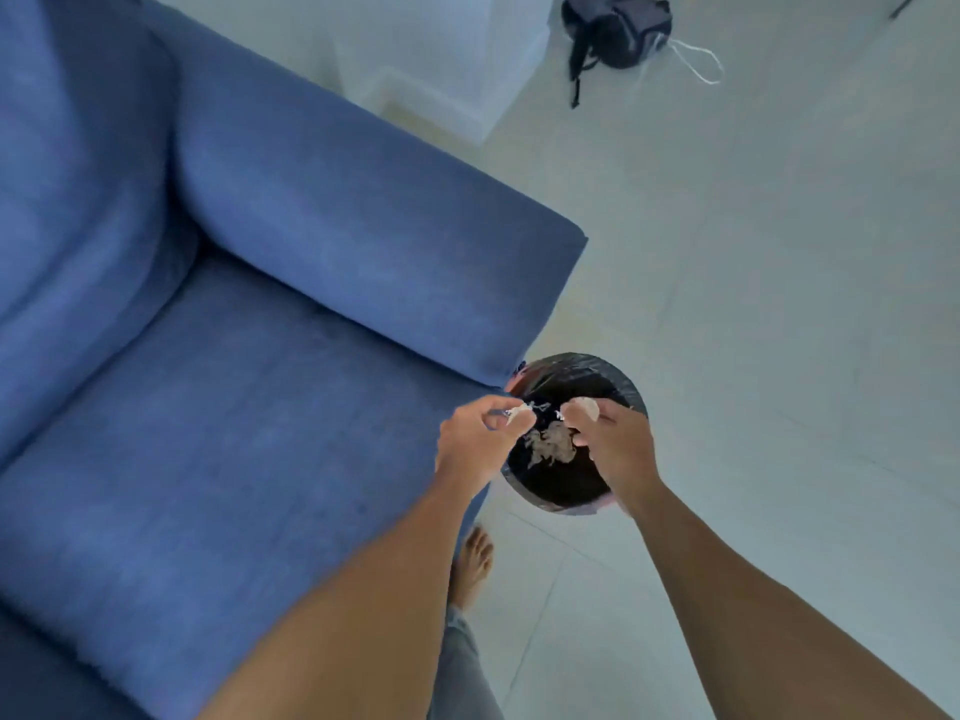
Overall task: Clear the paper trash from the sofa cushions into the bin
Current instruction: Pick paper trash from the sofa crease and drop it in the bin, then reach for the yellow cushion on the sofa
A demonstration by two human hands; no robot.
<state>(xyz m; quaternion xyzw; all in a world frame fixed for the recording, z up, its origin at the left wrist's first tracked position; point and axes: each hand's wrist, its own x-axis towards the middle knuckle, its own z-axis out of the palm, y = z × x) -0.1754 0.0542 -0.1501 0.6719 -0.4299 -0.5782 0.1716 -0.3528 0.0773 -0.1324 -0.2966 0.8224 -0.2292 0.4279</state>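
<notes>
A round bin [613, 374] lined with a black bag stands on the floor at the sofa's front right corner. Crumpled paper [551, 445] lies inside it. Over the bin's left rim, my left hand [475, 441] pinches small white paper scraps [519, 411] between thumb and fingers. Above the right side of the bin, my right hand [613, 446] is closed on a small wad of paper [583, 407]. The blue sofa seat cushion [218, 439] shows no paper in the visible part.
The blue sofa armrest [374, 241] runs right beside the bin. My bare foot [471, 566] stands on the pale tiled floor [779, 304] by the sofa's front edge. A black backpack [615, 31] lies far back, next to a white cabinet [441, 59].
</notes>
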